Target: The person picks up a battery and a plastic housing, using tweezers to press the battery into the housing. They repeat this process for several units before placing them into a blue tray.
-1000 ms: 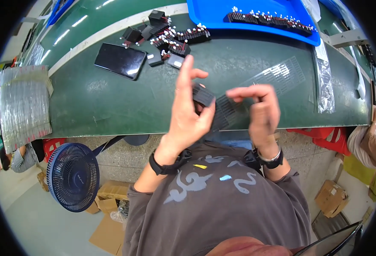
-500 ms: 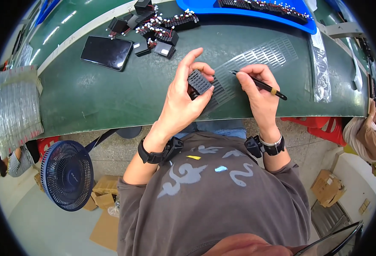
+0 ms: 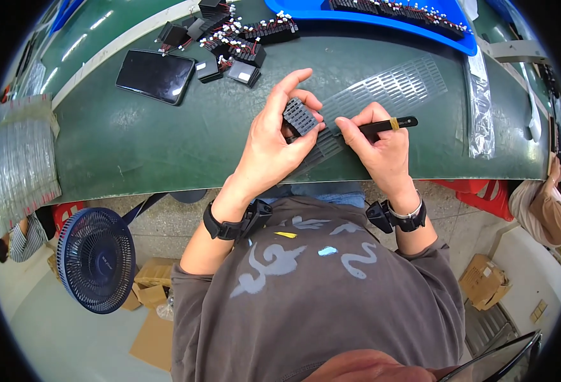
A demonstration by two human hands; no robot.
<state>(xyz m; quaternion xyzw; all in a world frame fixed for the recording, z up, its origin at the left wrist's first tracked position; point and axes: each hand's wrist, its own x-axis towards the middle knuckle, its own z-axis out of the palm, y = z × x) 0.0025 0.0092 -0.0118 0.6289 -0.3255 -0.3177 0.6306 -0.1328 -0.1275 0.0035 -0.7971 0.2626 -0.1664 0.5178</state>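
My left hand is closed around a small dark block with a face of slot-like rows, gripped between thumb and fingers above the green table. Black tweezers with a yellow band rest in my closed right hand. Their tip points left, down at a clear sheet of rectangular cut-outs lying under both hands. Whether the tip touches the sheet I cannot tell. A gap remains between the tweezers and the block.
Several black blocks with wires and white connectors lie at the far left, beside a black phone. A blue tray at the back holds more blocks. Clear plastic strips lie far left, a plastic bag right. Below stands a fan.
My right hand has moved slightly left, and the tweezers have swung from sloping down to the right to sloping up, their tip now lower. My left hand still holds the block, tilted slightly differently.
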